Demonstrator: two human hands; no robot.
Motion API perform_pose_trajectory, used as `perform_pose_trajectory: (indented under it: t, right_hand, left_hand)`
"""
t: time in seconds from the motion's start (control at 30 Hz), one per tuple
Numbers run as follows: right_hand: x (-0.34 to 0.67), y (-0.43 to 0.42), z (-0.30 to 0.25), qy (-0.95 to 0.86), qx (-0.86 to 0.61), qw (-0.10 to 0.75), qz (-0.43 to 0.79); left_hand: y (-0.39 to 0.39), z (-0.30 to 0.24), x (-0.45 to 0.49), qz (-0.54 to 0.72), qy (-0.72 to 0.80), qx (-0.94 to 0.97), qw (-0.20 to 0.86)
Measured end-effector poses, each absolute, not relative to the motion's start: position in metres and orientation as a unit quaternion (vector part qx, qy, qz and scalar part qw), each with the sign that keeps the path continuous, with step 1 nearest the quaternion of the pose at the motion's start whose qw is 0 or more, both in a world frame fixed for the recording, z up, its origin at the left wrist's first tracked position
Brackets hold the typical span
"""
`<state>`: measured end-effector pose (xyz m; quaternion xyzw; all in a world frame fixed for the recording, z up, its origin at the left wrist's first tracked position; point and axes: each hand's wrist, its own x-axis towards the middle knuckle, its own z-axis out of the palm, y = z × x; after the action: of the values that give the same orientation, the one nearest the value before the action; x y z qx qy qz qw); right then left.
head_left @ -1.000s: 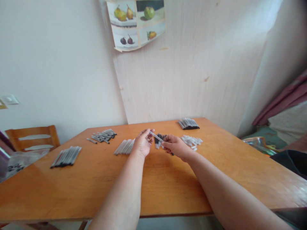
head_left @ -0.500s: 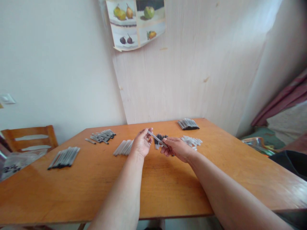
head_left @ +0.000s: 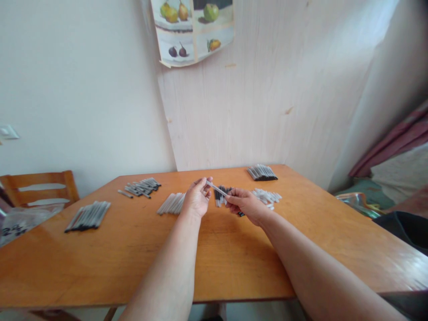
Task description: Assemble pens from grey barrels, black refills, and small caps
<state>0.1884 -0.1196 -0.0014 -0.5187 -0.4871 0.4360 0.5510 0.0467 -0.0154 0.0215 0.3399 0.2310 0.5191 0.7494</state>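
Note:
A slim pen (head_left: 218, 189) with a whitish, see-through barrel slants between my two hands above the middle of the table. My left hand (head_left: 196, 199) pinches its upper left end between thumb and fingers. At the lower right end, my right hand (head_left: 245, 204) closes its thumb and fingers on it and hides that tip. Behind the pen lies a bunch of dark, thin pen parts (head_left: 220, 196), partly covered. Something small and black (head_left: 241, 214) shows just under my right hand; I cannot tell what it is. Left of my left hand is a row of clear barrels (head_left: 171, 203).
On the wooden table (head_left: 133, 258), black-ended pens sit in groups at left (head_left: 88, 216), back left (head_left: 142, 187) and back right (head_left: 262, 172). White pieces (head_left: 267, 197) lie beyond my right hand. A chair (head_left: 40, 187) and a plastic bag (head_left: 30, 223) are at far left.
My right hand's fingers have shifted their hold on the pen, with the thumb now on top near its lower end. My left hand keeps its pinch. The camera view has tilted slightly.

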Motion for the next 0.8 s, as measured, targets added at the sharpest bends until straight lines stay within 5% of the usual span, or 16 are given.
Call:
perform_pose_trajectory:
  t: [0.8]
  right_hand:
    - [0.1929, -0.1234, 0.0023, -0.437, -0.449, 0.560, 0.542]
  left_hand:
    - [-0.0139, 0.0216, 0.0443, 0.500, 0.145, 0.363, 0.773]
